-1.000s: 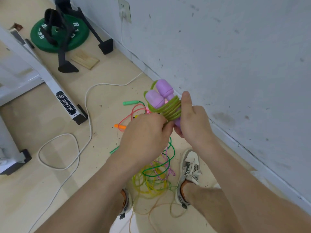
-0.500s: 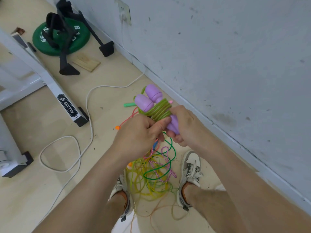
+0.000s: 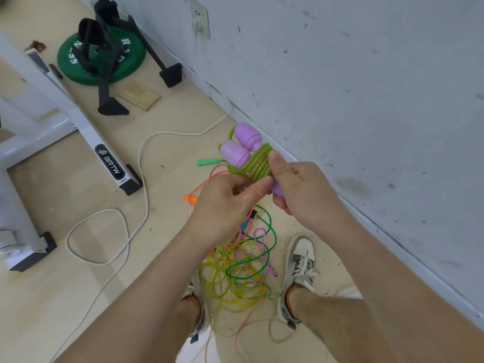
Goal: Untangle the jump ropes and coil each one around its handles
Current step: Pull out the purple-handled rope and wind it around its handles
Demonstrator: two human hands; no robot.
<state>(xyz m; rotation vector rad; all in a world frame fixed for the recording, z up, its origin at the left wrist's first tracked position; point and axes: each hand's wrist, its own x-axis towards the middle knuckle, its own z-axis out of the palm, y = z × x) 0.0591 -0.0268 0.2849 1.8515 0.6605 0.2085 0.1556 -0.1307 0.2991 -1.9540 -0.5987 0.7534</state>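
Right hand (image 3: pixel 301 191) is gripping the paired purple handles (image 3: pixel 242 146), thumb pressing on the yellow-green rope (image 3: pixel 258 166) coiled around them. Left hand (image 3: pixel 225 205) is pinching the coil's lower edge, fingers closed. Remaining ropes (image 3: pixel 241 271) are lying tangled on the floor (image 3: pixel 162 258) between the shoes (image 3: pixel 300 260).
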